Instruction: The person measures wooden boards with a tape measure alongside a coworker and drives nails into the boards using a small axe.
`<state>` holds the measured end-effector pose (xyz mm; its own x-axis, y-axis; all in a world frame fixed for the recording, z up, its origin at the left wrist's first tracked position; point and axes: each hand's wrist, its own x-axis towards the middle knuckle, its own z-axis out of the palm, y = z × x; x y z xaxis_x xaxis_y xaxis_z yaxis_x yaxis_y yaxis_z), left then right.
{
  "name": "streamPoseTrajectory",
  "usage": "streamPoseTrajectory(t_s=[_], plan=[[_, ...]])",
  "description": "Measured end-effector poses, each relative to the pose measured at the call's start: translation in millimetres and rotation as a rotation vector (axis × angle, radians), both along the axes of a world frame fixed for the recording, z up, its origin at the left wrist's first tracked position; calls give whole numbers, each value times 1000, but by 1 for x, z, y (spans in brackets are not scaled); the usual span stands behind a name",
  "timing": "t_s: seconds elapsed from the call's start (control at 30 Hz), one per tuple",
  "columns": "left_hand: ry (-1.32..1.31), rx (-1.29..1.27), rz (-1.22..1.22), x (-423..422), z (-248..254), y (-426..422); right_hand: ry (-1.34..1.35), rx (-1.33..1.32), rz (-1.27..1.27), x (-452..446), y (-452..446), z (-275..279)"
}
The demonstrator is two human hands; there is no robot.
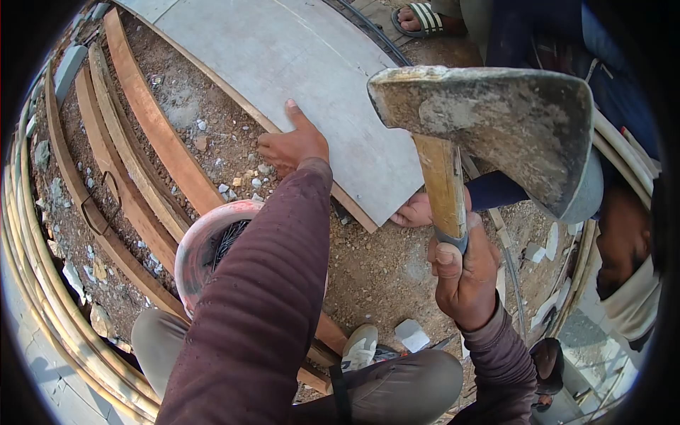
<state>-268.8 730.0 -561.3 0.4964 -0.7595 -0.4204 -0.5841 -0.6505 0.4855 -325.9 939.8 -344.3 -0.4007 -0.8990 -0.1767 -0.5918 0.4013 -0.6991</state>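
So, hatchet (489,120) w/in R grip (469,282)

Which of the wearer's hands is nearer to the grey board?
Left. The left hand lies on the edge of the board; the right hand is apart from it, gripping an axe-like tool by its handle.

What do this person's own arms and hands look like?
Both arms wear dark maroon long sleeves reaching the wrists. The left sleeve is creased crosswise and lightly speckled; the right sleeve is wrinkled too. The left hand and right hand are gloveless.
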Motion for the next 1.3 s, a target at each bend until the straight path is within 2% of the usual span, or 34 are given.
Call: streamPoseTrajectory(t_s=[0.03, 0.07, 0.17, 0.2, 0.33, 0.43, 0.5, 0.57, 0.67, 0.77, 0.8, 0.9, 0.93, 1.03, 1.13, 1.23, 1.27, 1.3], plan=[[12, 13, 6, 0, 3, -1, -4, 10, 5, 2, 5, -11], [24, 26, 10, 1, 5, -1, 179, 30, 56, 5, 15, -36], [7, 12, -11, 0, 8, 1, 177, 731, 182, -4, 35, -57], [19, -9, -13, 0, 1, 1, 206, 719, 156, -3, 32, -47], [-12, 11, -12, -1, 5, 2, 133, 278, 2, -4, 13, -2], [-4, 16, -7, -1, 7, 1, -45, -167, -131, 6, 15, -2], [-28, 0, -7, -2, 4, 2, 68, 46, -35, 8, 49, -61], [-1, -8, -12, 1, -1, 4, 163, 667, 32, 9, 80, -106], [-2, -31, 2, -4, 1, -2, 101, 512, -91, 4, 85, -103], [-23, -38, -9, -1, -2, 5, 109, -15, -141, 17, 78, -87], [-23, -43, -3, -3, -1, 5, 115, -172, -130, 19, 89, -105], [-21, -37, 9, -1, 0, 4, 172, 343, -96, 31, 100, -147], [-12, -34, 14, -3, 1, 3, 113, 378, -165, 33, 99, -154], [2, -12, -10, -2, 4, 4, 96, 143, -194, 31, 97, -140], [-44, -55, 2, -4, -2, 5, 75, -298, -133, 37, 95, -128], [-11, -48, 17, -5, -1, 4, 88, 377, -133, 41, 106, -168], [3, -46, 10, -8, 1, 1, 48, 387, -168, 41, 106, -166], [5, -45, 9, -8, 4, -2, 42, 273, -165, 37, 97, -159]])
